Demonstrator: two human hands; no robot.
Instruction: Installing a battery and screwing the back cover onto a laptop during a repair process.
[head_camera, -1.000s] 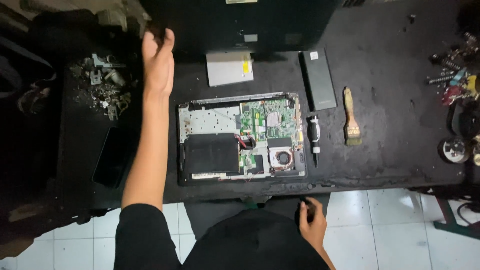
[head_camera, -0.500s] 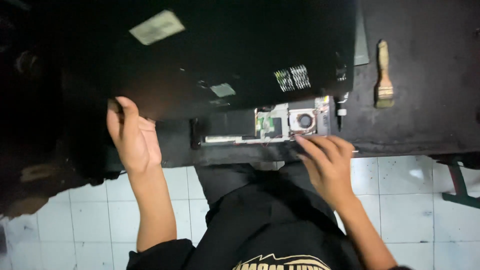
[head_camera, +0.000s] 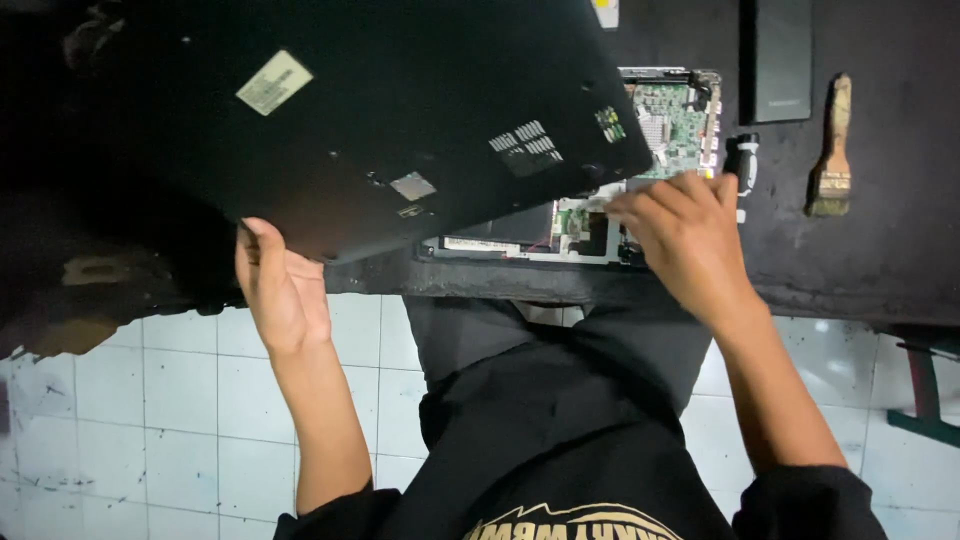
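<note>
The left hand (head_camera: 280, 290) grips the wide black plastic laptop bottom cover (head_camera: 400, 120) by its near edge, holding it tilted above the opened laptop chassis with its green circuit board (head_camera: 670, 120), while the right hand (head_camera: 685, 235), fingers spread, seemingly steadies that chassis on the dark worktop (head_camera: 880, 250).

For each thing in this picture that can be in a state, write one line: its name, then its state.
Black bottom cover: lifted, tilted over the laptop.
Laptop: opened, circuit board exposed.
Left hand: gripping the cover's near edge.
Right hand: fingers resting on the laptop.
Paintbrush: lying flat.

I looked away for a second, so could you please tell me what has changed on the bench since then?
The left hand came back from the far side of the bench and took hold of the black bottom cover, now held over the open laptop. The right hand rose from the lap onto the laptop. The brush stayed put.
</note>
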